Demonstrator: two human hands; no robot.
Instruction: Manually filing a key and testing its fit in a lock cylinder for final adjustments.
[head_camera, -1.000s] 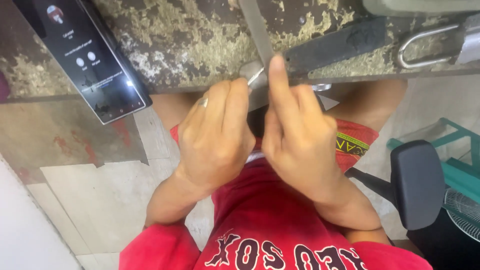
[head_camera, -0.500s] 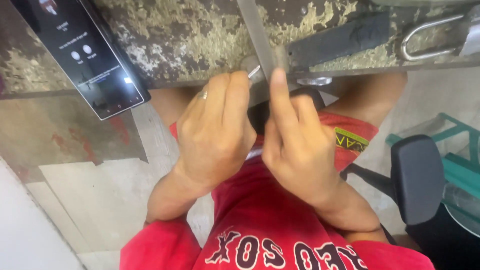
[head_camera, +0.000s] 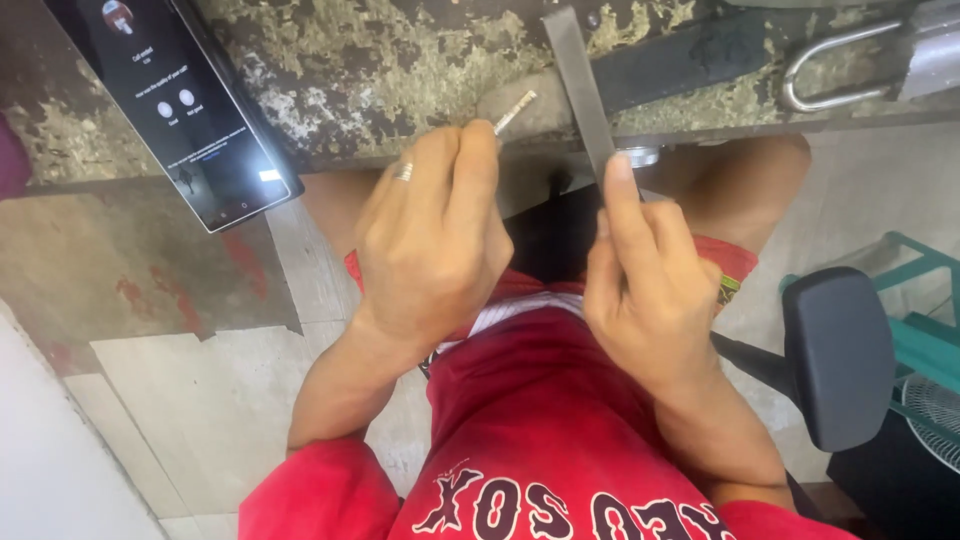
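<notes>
Steel file (head_camera: 578, 90) and small key (head_camera: 515, 110) at the desk (head_camera: 380, 70) front edge.
Right hand (head_camera: 645, 290) fingers pinch the file; left hand (head_camera: 435, 240) fingers pinch the key.

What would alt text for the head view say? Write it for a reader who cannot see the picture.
The left hand pinches a small silvery metal key while the right hand holds a flat grey metal file at the edge of a worn, paint-flaked workbench. A black smartphone with a lit screen lies on the bench to the left.
</notes>
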